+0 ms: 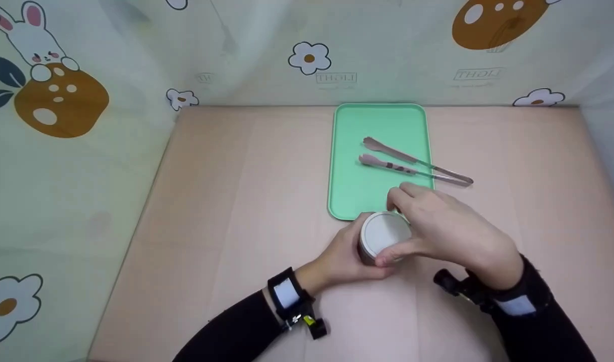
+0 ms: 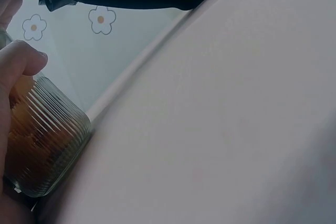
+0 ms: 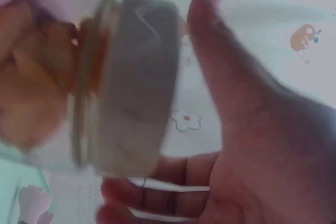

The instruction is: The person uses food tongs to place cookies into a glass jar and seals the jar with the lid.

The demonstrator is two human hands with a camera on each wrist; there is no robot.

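Observation:
My left hand (image 1: 344, 256) grips a ribbed glass jar (image 2: 47, 135), fingers on one side and thumb on the other. Orange-brown pieces show through the glass. On top sits a pale, round lid (image 1: 385, 233). My right hand (image 1: 442, 226) is around the lid's right side, loosely spread. In the right wrist view the right thumb (image 3: 210, 40) stands straight, with a gap between it and the lid, while the other fingers reach past the lid's edge, partly hidden behind it.
A green tray (image 1: 349, 151) lies just beyond the jar. Tongs (image 1: 393, 153) rest across it, spread apart, their hinged end sticking out over its right edge. A patterned curtain (image 1: 246, 55) hangs behind and to the left of the pinkish tabletop (image 1: 201, 201).

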